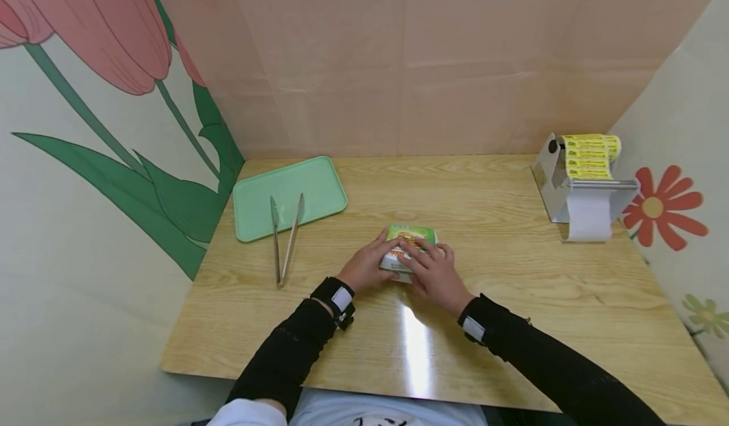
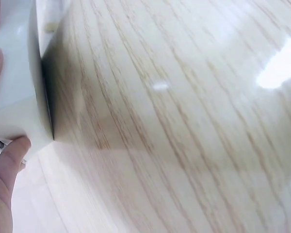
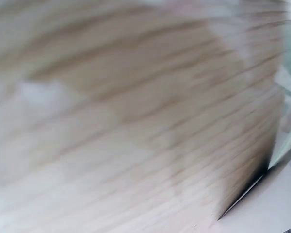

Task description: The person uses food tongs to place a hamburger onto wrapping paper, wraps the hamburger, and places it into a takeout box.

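Note:
A small green and white printed paper food box (image 1: 409, 231) sits on the table between both hands. My left hand (image 1: 367, 266) grips its left side, with the thumb low at the near edge. From the right, my right hand (image 1: 437, 278) holds the box, its fingers spread over the printed top. In the left wrist view the plain white side of the food box (image 2: 14, 73) shows, with fingertips on it. Only a white lower corner of the food box (image 3: 271, 204) appears in the right wrist view, where the right fingers are out of sight.
Metal tongs (image 1: 277, 249) lie with their tips on a mint green tray (image 1: 256, 192) at the back left. A label dispenser (image 1: 549, 185) with a roll of yellow labels (image 1: 589, 157) stands at the back right. The wooden table (image 1: 501, 223) meets a wall behind.

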Demonstrator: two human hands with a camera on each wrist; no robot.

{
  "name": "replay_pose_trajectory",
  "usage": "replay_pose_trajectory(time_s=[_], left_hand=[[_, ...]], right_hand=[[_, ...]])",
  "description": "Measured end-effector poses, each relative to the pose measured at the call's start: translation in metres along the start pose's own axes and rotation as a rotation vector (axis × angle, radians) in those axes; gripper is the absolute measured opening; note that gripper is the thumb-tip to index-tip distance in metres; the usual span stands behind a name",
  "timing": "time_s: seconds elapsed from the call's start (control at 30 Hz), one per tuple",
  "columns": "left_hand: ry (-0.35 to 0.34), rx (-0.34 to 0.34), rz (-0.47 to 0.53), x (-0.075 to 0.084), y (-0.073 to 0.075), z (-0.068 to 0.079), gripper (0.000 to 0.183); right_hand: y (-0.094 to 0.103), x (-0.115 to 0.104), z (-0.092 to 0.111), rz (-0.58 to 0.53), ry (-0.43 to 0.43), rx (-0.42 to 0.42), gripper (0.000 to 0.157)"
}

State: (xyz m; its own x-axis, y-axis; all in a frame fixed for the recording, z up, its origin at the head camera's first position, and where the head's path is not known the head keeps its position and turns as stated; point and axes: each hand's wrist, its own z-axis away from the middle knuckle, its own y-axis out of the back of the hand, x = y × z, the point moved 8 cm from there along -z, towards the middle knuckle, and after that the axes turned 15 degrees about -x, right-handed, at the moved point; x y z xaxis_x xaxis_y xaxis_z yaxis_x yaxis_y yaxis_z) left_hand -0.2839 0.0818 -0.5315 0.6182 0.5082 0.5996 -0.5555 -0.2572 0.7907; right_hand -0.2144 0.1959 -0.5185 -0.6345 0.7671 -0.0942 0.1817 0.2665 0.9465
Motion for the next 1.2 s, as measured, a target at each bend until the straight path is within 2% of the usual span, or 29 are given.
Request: replay_pose_trajectory(time_s=[0.13, 0.3, 0.43, 0.73, 0.83, 1.0, 1.2], left_hand=[[0.003, -0.010, 0.011, -0.002, 0.000, -0.001, 0.079], [0.000, -0.021, 0.004, -0.002, -0.001, -0.002, 0.080], [-0.005, -0.020, 0.001, -0.003, -0.001, -0.003, 0.081], [-0.013, -0.014, 0.012, -0.004, -0.001, -0.002, 0.081], [0.007, 0.011, 0.000, -0.002, -0.002, -0.003, 0.080], [0.054, 0.081, -0.073, -0.001, -0.006, -0.009, 0.077], [0.017, 0.107, -0.058, 0.006, -0.003, -0.009, 0.072]], right_hand=[[-0.002, -0.002, 0.003, 0.098, 0.041, -0.016, 0.064], [-0.008, -0.005, 0.011, 0.330, 0.088, -0.029, 0.089], [-0.012, -0.005, 0.014, 0.442, 0.109, -0.039, 0.094], [-0.013, -0.002, 0.012, 0.419, 0.129, -0.055, 0.098], [-0.013, -0.003, 0.012, 0.402, 0.131, -0.063, 0.097], [-0.013, -0.002, 0.012, 0.308, 0.118, -0.062, 0.097], [-0.010, 0.000, 0.015, 0.220, 0.123, -0.016, 0.090]])
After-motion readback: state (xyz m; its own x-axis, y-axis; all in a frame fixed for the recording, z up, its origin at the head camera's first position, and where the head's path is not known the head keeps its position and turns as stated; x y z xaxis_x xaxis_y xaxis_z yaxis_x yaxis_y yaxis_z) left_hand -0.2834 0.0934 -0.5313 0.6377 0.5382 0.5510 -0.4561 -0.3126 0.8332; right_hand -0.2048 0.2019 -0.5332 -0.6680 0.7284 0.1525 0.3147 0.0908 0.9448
